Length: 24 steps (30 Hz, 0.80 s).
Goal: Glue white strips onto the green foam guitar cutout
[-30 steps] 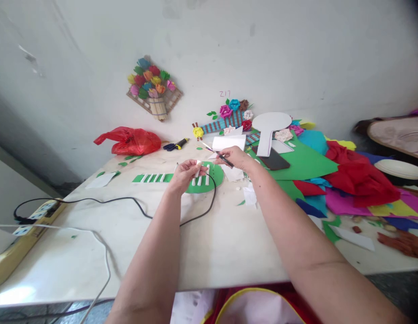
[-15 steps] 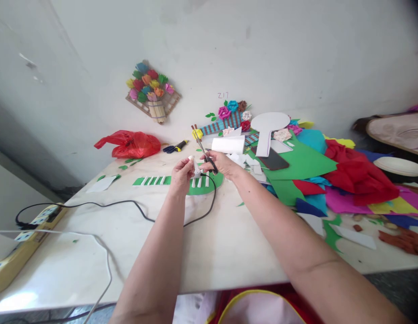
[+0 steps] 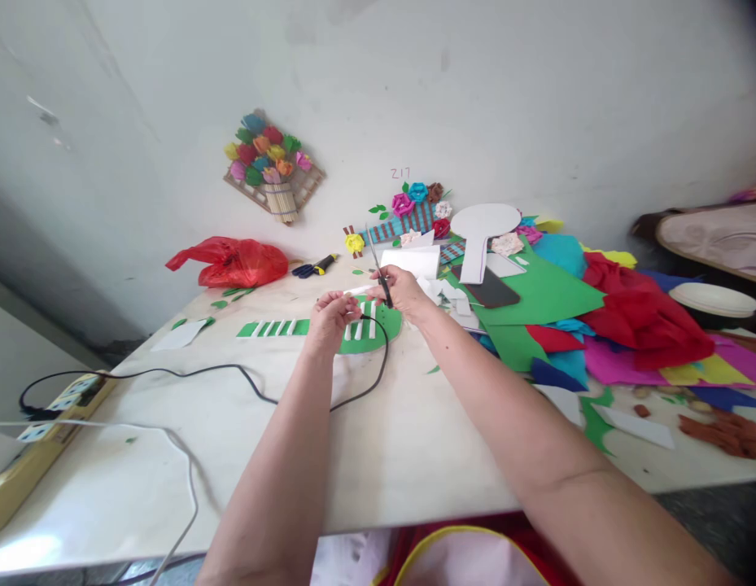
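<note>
My right hand (image 3: 403, 293) is closed around the black handles of a pair of scissors (image 3: 384, 286), whose blades point up and away. My left hand (image 3: 332, 317) pinches a thin white strip (image 3: 356, 290) that reaches toward the right fingers. Beneath both hands lies a green guitar-like cutout (image 3: 386, 330), with several white strips (image 3: 279, 328) across its neck and its round end. A black cable (image 3: 382, 368) runs up to a spot by the left fingers; what it joins is mostly hidden there.
A power strip (image 3: 78, 423) stands at the left edge. Behind the hands are a red plastic bag (image 3: 243, 262), pliers (image 3: 316, 266) and a white roll (image 3: 411, 262). Green sheets (image 3: 536, 289), a dark phone-like slab (image 3: 491, 291) and red cloth-like material (image 3: 646, 309) crowd the right side.
The scissors have swung more upright in my right hand. The white piece in my left hand now lies more level, stretched toward the right hand. The view has shifted slightly.
</note>
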Each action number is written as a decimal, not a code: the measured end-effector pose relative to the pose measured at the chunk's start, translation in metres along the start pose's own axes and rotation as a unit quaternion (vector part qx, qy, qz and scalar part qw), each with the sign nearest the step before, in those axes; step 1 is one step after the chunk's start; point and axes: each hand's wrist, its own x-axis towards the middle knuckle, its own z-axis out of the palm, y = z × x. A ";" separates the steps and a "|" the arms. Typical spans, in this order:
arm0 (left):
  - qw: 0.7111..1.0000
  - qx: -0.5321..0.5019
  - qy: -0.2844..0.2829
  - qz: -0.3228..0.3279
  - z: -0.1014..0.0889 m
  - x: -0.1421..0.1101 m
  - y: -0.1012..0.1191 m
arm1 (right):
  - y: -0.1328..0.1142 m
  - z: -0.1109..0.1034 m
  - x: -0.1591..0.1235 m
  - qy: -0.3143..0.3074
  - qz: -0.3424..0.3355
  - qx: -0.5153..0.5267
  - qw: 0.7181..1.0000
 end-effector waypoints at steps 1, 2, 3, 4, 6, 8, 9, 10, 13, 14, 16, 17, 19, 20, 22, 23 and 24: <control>1.000 0.003 -0.003 -0.006 -0.001 0.000 0.000 | 0.000 -0.001 0.001 0.000 -0.003 0.002 1.000; 1.000 0.005 -0.006 -0.012 -0.001 0.000 0.000 | 0.000 -0.002 0.001 0.003 -0.009 0.007 1.000; 1.000 0.007 -0.008 -0.018 -0.001 0.000 0.000 | 0.001 -0.004 0.002 0.008 -0.018 0.014 1.000; 1.000 0.010 -0.010 -0.023 -0.002 0.000 0.000 | 0.001 -0.005 0.003 0.014 -0.029 0.022 0.999; 0.999 0.013 -0.016 -0.031 -0.002 -0.001 0.000 | 0.003 -0.007 0.005 0.020 -0.049 0.032 0.998; 0.998 0.016 -0.030 -0.044 -0.001 -0.002 0.001 | 0.003 -0.008 0.005 0.017 -0.058 0.031 0.998; 0.998 0.019 -0.039 -0.052 -0.001 -0.002 0.002 | 0.003 -0.008 0.005 0.012 -0.059 0.029 0.998; 0.997 0.025 -0.048 -0.058 -0.001 -0.002 0.003 | 0.003 -0.008 0.005 0.006 -0.057 0.026 0.998; 0.991 0.081 -0.082 -0.064 -0.002 -0.003 0.003 | 0.003 -0.006 0.003 -0.024 -0.054 0.013 0.998; 0.988 0.108 -0.092 -0.062 -0.003 -0.003 0.003 | 0.002 -0.005 0.002 -0.036 -0.055 0.006 0.998; 0.980 0.156 -0.108 -0.062 -0.005 -0.003 0.002 | 0.001 -0.004 0.000 -0.056 -0.056 -0.015 0.997; 0.977 0.171 -0.112 -0.062 -0.006 -0.002 0.002 | 0.000 -0.004 -0.001 -0.063 -0.056 -0.026 0.996; 0.977 0.177 -0.109 -0.054 -0.007 -0.003 0.003 | -0.001 -0.005 -0.001 -0.071 -0.053 -0.045 0.995; 0.978 0.170 -0.106 -0.048 -0.007 -0.003 0.004 | -0.002 -0.007 -0.001 -0.072 -0.050 -0.054 0.995; 0.984 0.147 -0.097 -0.033 -0.007 -0.004 0.006 | -0.003 -0.013 -0.001 -0.076 -0.042 -0.081 0.993; 0.986 0.136 -0.092 -0.028 -0.006 -0.004 0.007 | -0.003 -0.017 -0.001 -0.084 -0.035 -0.101 0.991; 0.988 0.127 -0.089 -0.024 -0.006 -0.005 0.008 | -0.003 -0.020 -0.001 -0.096 -0.027 -0.125 0.987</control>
